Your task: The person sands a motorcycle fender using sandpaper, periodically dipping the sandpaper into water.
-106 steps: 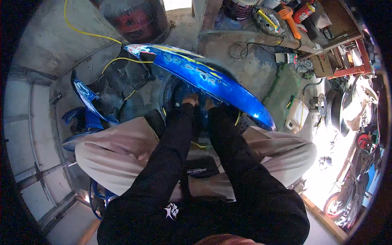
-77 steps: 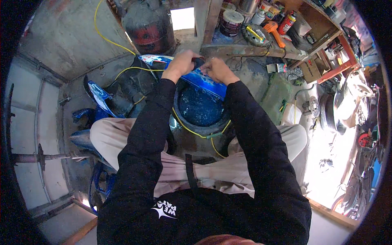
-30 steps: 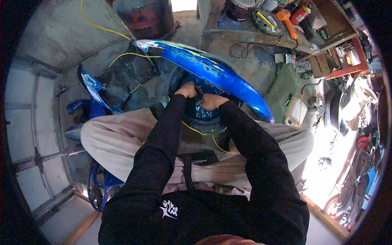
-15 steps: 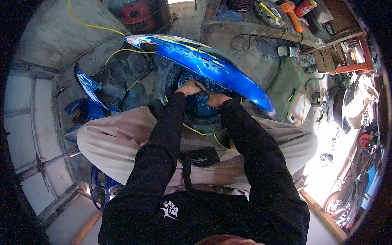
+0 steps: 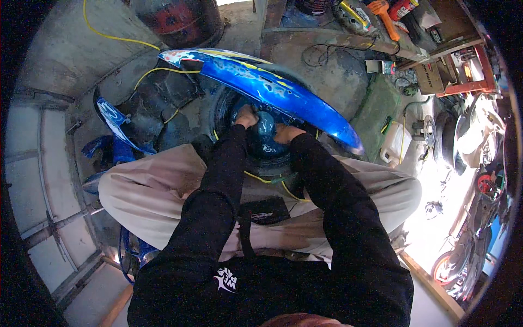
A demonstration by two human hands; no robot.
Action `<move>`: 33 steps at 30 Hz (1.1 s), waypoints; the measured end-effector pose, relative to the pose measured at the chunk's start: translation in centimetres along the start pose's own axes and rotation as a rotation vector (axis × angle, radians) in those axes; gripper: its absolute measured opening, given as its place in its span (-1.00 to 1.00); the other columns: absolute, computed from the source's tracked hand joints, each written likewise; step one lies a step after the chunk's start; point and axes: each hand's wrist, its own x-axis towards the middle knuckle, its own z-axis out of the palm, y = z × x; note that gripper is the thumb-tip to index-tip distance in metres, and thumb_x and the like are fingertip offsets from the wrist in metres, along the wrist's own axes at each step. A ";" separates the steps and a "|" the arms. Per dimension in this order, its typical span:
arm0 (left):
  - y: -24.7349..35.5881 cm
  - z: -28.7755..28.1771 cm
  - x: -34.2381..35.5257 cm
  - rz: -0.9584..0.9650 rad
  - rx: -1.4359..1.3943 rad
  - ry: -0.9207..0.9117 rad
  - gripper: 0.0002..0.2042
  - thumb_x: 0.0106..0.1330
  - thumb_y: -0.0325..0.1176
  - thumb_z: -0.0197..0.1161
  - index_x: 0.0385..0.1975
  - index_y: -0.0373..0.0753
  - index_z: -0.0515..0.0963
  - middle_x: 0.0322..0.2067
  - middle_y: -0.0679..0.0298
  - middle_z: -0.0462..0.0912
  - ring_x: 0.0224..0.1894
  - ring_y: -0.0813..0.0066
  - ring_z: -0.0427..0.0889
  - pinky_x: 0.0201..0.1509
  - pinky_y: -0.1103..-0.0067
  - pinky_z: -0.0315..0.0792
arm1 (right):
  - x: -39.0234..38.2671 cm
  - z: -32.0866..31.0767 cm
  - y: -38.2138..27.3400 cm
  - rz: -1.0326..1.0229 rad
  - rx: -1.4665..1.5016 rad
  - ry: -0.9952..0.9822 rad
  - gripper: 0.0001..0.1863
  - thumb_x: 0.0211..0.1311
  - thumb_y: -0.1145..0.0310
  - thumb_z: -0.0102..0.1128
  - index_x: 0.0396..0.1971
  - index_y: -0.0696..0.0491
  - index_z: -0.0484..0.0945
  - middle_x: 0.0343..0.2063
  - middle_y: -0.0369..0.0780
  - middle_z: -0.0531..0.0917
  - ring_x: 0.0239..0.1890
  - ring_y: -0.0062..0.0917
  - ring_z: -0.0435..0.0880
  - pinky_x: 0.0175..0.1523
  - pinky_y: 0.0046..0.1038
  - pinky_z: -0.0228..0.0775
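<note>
My left hand (image 5: 246, 116) and my right hand (image 5: 287, 133) reach into a dark round tub (image 5: 220, 121) between my legs. Both hands point down at the bluish, shiny water (image 5: 265, 126) in it, a short gap apart. The fingers of each are hidden below, so neither their grip nor anything held shows. Across the tub's far side lies a long curved blue panel (image 5: 272, 90), like a motorcycle fairing, with yellow and white graphics and dull, scuffed patches. Neither hand touches it.
A yellow hose (image 5: 143, 75) runs around the tub. Blue and white fairing pieces (image 5: 111, 117) lie at left. At right stand a whitish jug (image 5: 396, 144) and a motorcycle (image 5: 463, 256). A wooden shelf (image 5: 348, 44) holds cans and tools; a dark red drum (image 5: 180, 22) stands behind.
My hands, close together over the tub before, have moved apart and lower into it, hiding the fingers. The view has shifted slightly. The blue panel stays across the tub.
</note>
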 end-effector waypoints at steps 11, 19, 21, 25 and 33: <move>-0.3 1.9 0.3 -0.035 -0.104 0.128 -0.73 0.28 -0.27 0.32 -0.05 -0.11 0.76 -0.03 0.09 0.80 0.04 0.04 0.77 0.11 0.26 0.64 | 6.0 5.2 4.1 -0.054 -0.105 0.176 -0.37 0.30 0.20 0.07 0.29 0.27 0.49 0.28 0.18 0.56 0.34 -0.03 0.56 0.39 -0.12 0.42; 0.2 -6.0 -5.6 0.093 -0.443 0.021 -0.69 0.21 -0.55 0.28 -0.07 -0.24 0.80 -0.10 0.09 0.82 -0.06 0.16 0.80 0.01 0.36 0.69 | -4.5 -1.5 -1.4 -0.110 -0.165 -0.088 -0.36 0.38 0.10 0.11 0.24 0.33 0.50 0.20 0.16 0.62 0.26 -0.07 0.64 0.32 -0.12 0.46; 0.8 -9.0 -8.5 0.139 -0.459 -0.031 -0.68 0.20 -0.60 0.28 -0.06 -0.27 0.79 -0.13 0.11 0.81 -0.12 0.21 0.81 -0.09 0.38 0.71 | -6.6 -2.5 -3.0 -0.041 -0.097 -0.060 -0.40 0.43 0.09 0.10 0.17 0.35 0.54 0.14 0.11 0.67 0.16 -0.11 0.71 0.22 -0.15 0.55; 2.3 -14.4 -12.8 0.158 -0.414 -0.232 -0.66 0.20 -0.71 0.28 -0.05 -0.31 0.78 -0.21 0.17 0.80 -0.26 0.31 0.81 -0.30 0.41 0.75 | -7.4 -4.0 -4.0 -0.100 -0.115 -0.203 -0.47 0.49 0.16 0.05 0.18 0.33 0.54 0.09 0.01 0.72 0.06 -0.18 0.78 0.11 -0.21 0.65; 6.2 -19.8 -13.5 0.270 -0.379 0.132 -0.67 0.15 -0.65 0.26 -0.11 -0.26 0.79 -0.15 0.05 0.81 -0.14 0.16 0.83 -0.14 0.31 0.74 | -7.8 -8.9 -3.2 -0.264 0.559 -0.092 -0.59 0.43 0.49 -0.06 0.18 0.33 0.53 -0.12 -0.01 0.79 -0.17 -0.32 0.84 -0.03 -0.35 0.73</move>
